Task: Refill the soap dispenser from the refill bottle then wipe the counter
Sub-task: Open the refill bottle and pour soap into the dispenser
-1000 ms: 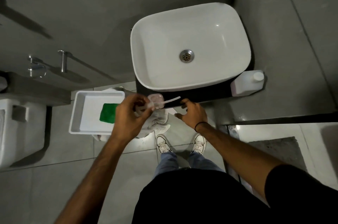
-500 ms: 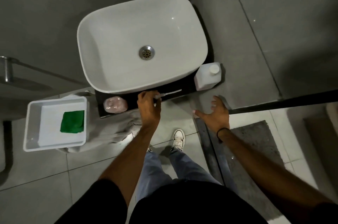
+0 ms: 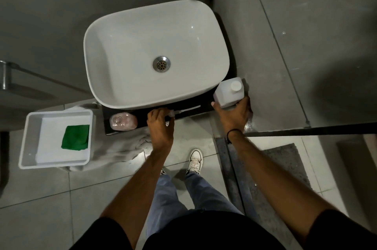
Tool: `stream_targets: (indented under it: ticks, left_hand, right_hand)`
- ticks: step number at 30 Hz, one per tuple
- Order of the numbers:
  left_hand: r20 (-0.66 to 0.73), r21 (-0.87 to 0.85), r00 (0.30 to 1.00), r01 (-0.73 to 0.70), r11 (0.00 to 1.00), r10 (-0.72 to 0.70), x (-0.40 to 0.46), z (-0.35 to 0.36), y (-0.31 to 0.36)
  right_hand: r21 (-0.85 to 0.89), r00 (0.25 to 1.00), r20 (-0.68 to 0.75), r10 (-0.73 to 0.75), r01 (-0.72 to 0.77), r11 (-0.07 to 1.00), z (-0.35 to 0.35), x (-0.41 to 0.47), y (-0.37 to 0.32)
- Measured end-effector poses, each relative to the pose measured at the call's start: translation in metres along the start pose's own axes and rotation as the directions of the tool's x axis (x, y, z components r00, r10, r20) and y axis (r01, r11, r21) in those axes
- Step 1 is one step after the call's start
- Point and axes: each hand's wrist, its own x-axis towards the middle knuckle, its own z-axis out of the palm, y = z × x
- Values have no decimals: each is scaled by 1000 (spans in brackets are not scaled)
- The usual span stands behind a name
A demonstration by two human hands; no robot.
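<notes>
My right hand point(image 3: 234, 115) grasps the bottle point(image 3: 229, 92) right of the sink point(image 3: 102, 49); my left hand point(image 3: 161, 123) pinches the pump point(image 3: 184, 110). The dispenser point(image 3: 123, 121) stands open, left of both.

The place was a bathroom, seen from above. A white basin point(image 3: 157, 53) with a metal drain point(image 3: 161, 64) sat on a dark counter point(image 3: 206, 107) against grey tiled walls. The floor point(image 3: 40, 198) was pale tile, with a metal rail point(image 3: 5, 75) at the left.
</notes>
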Motion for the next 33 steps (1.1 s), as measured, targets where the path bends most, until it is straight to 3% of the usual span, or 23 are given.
stream_targets:
  ticks: [4, 8, 11, 13, 17, 19, 21, 26, 30, 33]
  left_hand:
    - [86, 85, 996, 14, 996, -21, -10, -5, -8]
    - [115, 49, 993, 25, 999, -30, -15, -13, -9]
    - [90, -25, 988, -126, 992, 128, -16, -22, 4]
    - [90, -162, 966, -224, 961, 241, -15, -30, 22]
    - [209, -339, 842, -415, 844, 498, -14, -45, 69]
    - [272, -337, 745, -519, 786, 609, -14, -52, 85]
    - [257, -271, 697, -613, 742, 670, -13, -57, 89]
    - [290, -8, 778, -580, 814, 557, -17, -67, 89]
    - [264, 122, 882, -433, 893, 391, -25, -70, 89]
    - [293, 362, 916, -372, 855, 275, -30, -70, 80]
  right_hand:
    - [4, 999, -31, -20, 20, 1000, -5, 5, -1]
    - [20, 999, -29, -45, 45, 999, -12, -5, 7]
    - [40, 992, 12, -129, 128, 991, -20, -21, 18]
    - [29, 986, 99, -133, 130, 991, -27, -34, 25]
    - [-151, 932, 297, -206, 259, 954, -29, -58, 35]
    - [-185, 901, 355, -249, 329, 926, -27, -65, 34]
    - [-203, 885, 387, -260, 357, 912, -26, -71, 31]
    - [-239, 847, 450, -283, 419, 876, -21, -81, 29]
    - [-244, 805, 509, -305, 475, 845, -16, -88, 30]
    - [-244, 803, 520, -292, 467, 850, -14, -91, 32]
